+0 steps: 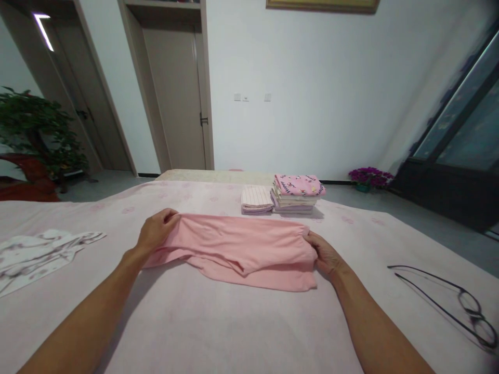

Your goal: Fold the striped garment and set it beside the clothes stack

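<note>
Stretched sideways between my hands is a pair of pink pants point(241, 244), doubled over lengthwise, with a gathered edge at the right end. My left hand point(158, 228) pinches the upper left corner, lifted a little off the bed cover. At the other end my right hand point(325, 254) grips the gathered edge, thumb on top and fingers hidden behind the cloth. The lower layer of the pants hangs down to the light pink bed cover point(241, 332).
Beyond the pants stand a striped folded stack point(256, 200) and a taller folded stack topped with pink printed cloth point(298, 186). A white patterned garment point(42, 254) lies at left. Black-framed glasses point(471, 311) rest at right. Purple flowers point(370, 176) stand on the floor.
</note>
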`<action>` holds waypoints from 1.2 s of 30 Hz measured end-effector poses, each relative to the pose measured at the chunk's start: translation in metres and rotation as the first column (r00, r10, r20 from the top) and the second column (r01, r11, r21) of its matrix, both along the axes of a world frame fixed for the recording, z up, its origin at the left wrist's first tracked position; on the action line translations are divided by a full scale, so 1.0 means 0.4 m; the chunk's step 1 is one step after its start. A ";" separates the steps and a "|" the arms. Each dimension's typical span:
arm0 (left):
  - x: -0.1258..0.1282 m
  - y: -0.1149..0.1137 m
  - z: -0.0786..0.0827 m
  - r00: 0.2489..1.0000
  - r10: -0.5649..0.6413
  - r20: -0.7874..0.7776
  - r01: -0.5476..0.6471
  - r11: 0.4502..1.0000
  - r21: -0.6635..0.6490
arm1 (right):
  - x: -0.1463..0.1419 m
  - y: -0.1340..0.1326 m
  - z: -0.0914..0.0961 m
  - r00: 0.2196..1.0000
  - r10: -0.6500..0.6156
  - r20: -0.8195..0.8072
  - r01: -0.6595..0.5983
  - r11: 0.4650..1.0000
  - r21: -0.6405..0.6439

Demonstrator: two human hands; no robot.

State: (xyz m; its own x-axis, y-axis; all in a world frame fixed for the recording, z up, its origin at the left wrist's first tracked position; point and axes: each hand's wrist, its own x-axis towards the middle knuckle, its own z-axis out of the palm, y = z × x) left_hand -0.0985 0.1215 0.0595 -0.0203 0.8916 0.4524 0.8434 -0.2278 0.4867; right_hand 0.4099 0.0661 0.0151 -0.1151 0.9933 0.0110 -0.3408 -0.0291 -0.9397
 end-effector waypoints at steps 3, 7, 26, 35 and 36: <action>0.018 0.075 0.010 0.994 0.095 -0.059 -0.089 0.992 0.095 | -0.007 0.018 -0.001 0.992 -0.125 0.006 0.125 0.991 0.057; 0.015 0.110 -0.005 0.972 0.197 -0.125 -0.187 0.978 0.087 | -0.005 0.024 -0.011 0.982 -0.169 0.087 0.167 0.986 0.025; -0.173 -0.157 -0.130 0.988 -0.149 -0.036 0.134 0.956 -0.261 | 0.001 -0.040 0.027 0.922 0.134 0.364 -0.120 0.991 -0.061; -0.183 -0.153 -0.021 0.862 0.073 0.502 0.135 0.921 -0.366 | 0.052 -0.039 0.033 0.967 0.087 0.241 -0.040 0.981 -0.191; -0.175 -0.160 -0.014 0.888 0.025 0.460 0.179 0.901 -0.395 | 0.055 -0.040 0.032 0.966 0.103 0.235 -0.054 0.977 -0.206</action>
State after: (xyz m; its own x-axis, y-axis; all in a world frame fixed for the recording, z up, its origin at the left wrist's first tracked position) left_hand -0.1685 0.0576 0.0538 -0.0499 0.9988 -0.0013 0.5016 0.0262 0.8647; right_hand 0.4318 0.0499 0.0279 -0.1676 0.9606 -0.2216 -0.0917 -0.2390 -0.9667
